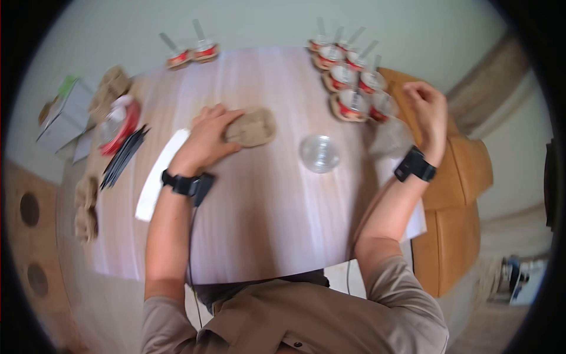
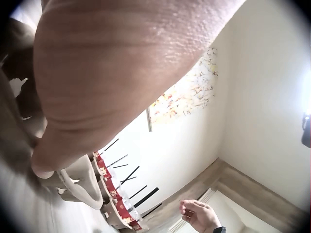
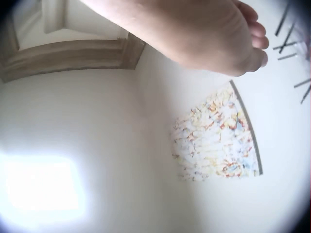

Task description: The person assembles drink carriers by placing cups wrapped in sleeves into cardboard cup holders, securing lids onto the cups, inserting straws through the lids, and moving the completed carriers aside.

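Note:
My left hand (image 1: pixel 209 137) pinches the left side of a brown cardboard cup carrier (image 1: pixel 254 127), which sits on the table, thumb at the near edge. In the left wrist view the thumb side of that hand (image 2: pixel 107 77) covers part of the carrier (image 2: pixel 82 183). Beyond the table's right side my right hand (image 1: pixel 429 118) is raised, its fingers loosely bent and holding nothing visible; the right wrist view shows this hand (image 3: pixel 209 34) against the wall. To the right of the carrier stands a clear round cup or lid (image 1: pixel 319 154).
Red-and-white cups with straws (image 1: pixel 352 101) crowd the table's back right; two more (image 1: pixel 204 52) stand back left. Black straws (image 1: pixel 122 158), a long white strip (image 1: pixel 160 177), red items (image 1: pixel 121 127) and cardboard carriers (image 1: pixel 86 206) lie left. An orange-brown chair (image 1: pixel 457 177) adjoins the right edge.

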Demonstrator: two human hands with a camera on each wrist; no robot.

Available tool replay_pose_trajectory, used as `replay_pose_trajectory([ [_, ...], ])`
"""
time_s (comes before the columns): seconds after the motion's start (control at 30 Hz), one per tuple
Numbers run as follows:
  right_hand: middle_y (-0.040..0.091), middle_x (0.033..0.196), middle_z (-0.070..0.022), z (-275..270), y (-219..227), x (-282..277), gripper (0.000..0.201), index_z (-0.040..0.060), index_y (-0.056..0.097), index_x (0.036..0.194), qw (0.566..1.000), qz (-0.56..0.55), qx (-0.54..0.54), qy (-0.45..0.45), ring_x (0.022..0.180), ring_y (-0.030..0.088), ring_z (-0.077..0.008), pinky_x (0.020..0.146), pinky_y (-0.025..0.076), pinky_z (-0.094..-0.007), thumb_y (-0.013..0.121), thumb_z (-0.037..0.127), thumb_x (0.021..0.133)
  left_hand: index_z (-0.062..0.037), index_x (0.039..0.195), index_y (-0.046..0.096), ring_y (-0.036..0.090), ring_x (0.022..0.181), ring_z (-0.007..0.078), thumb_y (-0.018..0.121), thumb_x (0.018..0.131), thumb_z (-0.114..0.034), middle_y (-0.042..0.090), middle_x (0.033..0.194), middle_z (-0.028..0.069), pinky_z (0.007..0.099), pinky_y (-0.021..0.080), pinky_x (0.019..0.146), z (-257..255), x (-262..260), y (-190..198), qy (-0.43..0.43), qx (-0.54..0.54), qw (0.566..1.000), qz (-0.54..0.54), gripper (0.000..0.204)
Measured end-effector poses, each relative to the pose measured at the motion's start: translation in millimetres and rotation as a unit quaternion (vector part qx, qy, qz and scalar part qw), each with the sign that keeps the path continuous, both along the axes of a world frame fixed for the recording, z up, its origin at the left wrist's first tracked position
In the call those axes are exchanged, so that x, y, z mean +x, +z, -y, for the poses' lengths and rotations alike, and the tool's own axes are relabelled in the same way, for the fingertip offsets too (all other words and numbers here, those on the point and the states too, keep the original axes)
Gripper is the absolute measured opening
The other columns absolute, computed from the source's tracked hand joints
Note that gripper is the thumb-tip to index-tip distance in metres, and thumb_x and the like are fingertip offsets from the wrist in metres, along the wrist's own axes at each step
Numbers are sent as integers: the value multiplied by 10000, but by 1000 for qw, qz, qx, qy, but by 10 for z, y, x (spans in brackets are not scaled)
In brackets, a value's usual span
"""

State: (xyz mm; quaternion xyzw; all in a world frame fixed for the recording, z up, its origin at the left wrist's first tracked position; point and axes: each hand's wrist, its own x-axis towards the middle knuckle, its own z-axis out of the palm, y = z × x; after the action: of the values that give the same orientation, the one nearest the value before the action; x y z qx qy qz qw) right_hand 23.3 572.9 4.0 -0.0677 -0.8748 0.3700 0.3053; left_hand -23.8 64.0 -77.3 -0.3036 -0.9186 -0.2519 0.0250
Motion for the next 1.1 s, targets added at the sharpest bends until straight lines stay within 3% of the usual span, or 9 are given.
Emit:
replay_pose_trajectory([
  [0.17,822,920,-106,-116,-155,203,261,-12,838,1064,980,183,4,-76,862,756,-182,810,601,-353,885,191,907,-128,1586,653,555,1260,360,968,738,-173,623,1268,116,452,463,1146,-17,-63,-51,-4,11,1000,3,905],
  [0.57,756,778,-19,-253,-194,349,132,52,841,930,963,256,55,-64,700,675,-145,643,526,-351,910,43,817,-111,1645,603,578,1262,305,1013,719,-191,549,1305,108,367,445,1184,376,-266,-44,17,49,990,131,1016],
  [0.7,743,766,-19,-260,-167,350,139,30,827,915,965,253,43,-48,689,669,-146,635,522,-344,913,27,806,-108,1643,602,571,1306,303,1024,735,-197,547,1307,104,383,443,1200,332,-326,-238,4,122,989,78,1005],
  [0.77,745,761,-19,-293,-157,356,123,36,824,909,964,256,-37,-65,674,671,-152,623,524,-346,910,25,821,-109,1643,601,569,1318,300,1027,736,-198,549,1318,106,391,445,1203,353,-358,-269,9,132,990,37,1006],
  [0.87,752,757,-17,-264,-101,355,101,58,832,915,963,249,62,-81,659,684,-161,613,541,-362,902,33,846,-106,1661,577,568,1340,340,1041,747,-282,561,1354,171,441,492,1149,482,-402,-213,66,98,993,12,1040],
  [0.9,759,758,-21,-379,-194,355,104,61,839,942,977,200,55,-43,629,701,-184,583,574,-399,891,22,861,-102,1632,602,592,1302,345,1049,726,-329,580,1326,177,442,511,1120,574,-435,-170,70,94,993,31,1036],
  [0.93,711,803,18,-593,-280,305,43,41,788,960,961,274,12,-31,700,624,-84,628,471,-281,785,72,929,-99,1603,627,617,1264,351,1057,705,-376,600,1298,184,443,530,1091,720,-427,-114,78,88,992,50,1034],
  [0.97,661,751,53,-664,-354,283,43,82,758,903,969,245,13,-25,626,557,-58,550,400,-270,747,40,908,-99,1603,627,617,1264,351,1057,705,-376,600,1298,184,443,530,1091,857,-387,-29,111,74,990,49,1034],
  [1.1,677,817,51,-770,-277,290,46,65,771,967,975,217,-52,7,670,564,-53,574,411,-259,765,81,924,-20,1338,751,718,1118,381,1069,610,-410,732,1182,208,452,579,984,1120,-276,183,195,-61,968,145,886],
])
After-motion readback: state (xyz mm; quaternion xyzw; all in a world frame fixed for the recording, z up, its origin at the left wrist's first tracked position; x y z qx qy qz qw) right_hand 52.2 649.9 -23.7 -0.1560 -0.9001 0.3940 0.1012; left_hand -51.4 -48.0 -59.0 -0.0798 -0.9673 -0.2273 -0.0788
